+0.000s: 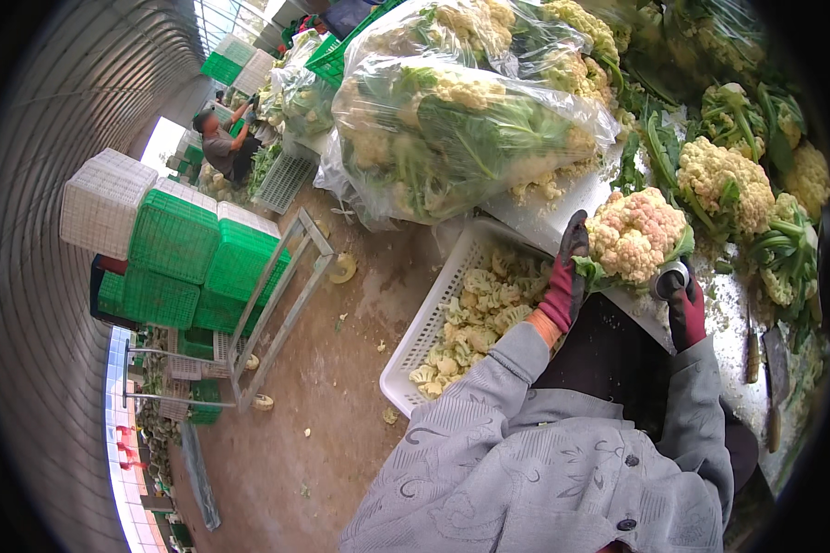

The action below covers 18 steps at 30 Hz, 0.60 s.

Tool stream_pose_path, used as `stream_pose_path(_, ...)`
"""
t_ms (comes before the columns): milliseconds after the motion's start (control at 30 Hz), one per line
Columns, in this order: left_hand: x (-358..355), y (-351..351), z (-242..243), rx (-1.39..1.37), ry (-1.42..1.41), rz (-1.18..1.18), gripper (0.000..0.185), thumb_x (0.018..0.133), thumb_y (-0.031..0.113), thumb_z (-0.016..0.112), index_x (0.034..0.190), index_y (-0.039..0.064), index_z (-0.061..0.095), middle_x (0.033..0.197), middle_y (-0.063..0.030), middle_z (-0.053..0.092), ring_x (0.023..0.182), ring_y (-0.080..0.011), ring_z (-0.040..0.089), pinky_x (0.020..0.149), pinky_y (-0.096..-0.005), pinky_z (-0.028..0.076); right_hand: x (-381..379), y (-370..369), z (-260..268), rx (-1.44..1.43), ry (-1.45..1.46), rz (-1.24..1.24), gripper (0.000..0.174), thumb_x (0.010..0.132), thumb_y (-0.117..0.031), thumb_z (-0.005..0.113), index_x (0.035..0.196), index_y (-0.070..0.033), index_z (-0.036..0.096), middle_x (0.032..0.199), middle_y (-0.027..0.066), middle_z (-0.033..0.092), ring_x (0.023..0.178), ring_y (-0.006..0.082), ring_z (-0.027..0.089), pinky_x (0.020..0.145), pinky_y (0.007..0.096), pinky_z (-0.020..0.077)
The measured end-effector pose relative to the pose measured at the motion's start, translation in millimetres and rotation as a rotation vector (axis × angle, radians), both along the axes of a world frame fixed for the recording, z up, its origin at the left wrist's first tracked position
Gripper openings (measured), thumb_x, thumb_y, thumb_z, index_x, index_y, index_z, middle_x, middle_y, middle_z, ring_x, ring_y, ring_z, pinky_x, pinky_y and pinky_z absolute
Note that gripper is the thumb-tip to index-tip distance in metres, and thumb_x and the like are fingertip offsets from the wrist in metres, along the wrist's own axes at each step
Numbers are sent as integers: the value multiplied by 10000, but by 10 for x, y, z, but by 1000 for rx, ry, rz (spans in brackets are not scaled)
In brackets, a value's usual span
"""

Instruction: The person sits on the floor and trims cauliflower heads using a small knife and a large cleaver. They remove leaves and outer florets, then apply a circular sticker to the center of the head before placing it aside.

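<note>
A cauliflower head (636,233) with a pinkish-cream crown and a few green leaves is held up over the metal table edge. My left hand (566,280), in a dark red and black work glove, supports it from its left side. In my right hand (687,307), gloved the same way, is a small round metal tool (669,279), close against the head's lower right. Its working end is hidden. Below my left hand, cut cauliflower florets (481,311) lie in a white plastic crate (415,332).
Untrimmed cauliflowers (723,181) are heaped at the right. A knife (752,345) and a cleaver (776,380) lie on the metal table (730,332). Plastic-bagged cauliflower (463,138) stands ahead. Green crates (173,235), a metal cart frame (277,304) and another person (227,146) are at the left.
</note>
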<state>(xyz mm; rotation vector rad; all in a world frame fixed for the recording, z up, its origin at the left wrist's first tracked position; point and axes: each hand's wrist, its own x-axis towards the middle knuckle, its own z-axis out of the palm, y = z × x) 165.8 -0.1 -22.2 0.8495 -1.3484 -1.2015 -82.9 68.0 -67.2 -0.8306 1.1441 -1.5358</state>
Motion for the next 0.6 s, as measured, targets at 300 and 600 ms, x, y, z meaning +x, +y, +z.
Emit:
stream_pose_path(300,-183,-9,-291,125,277,-88,565,1036,400,466,1464,35,419,1257,-23,496,1065,-99,444,933,-238,374,-248,-128,-361,-61,-637,118,438,982,-304,585,1306,-12,545,1232,90,614,1089,219,617,922,375,521)
stream_pose_path(600,-284,59,-378,-18,138,2,572,1045,419,422,1467,34,407,1353,-72,522,1211,-163,498,1049,-308,393,-296,-225,-593,-101,66,147,496,969,-284,618,1350,13,508,1210,77,620,1031,187,621,940,322,485)
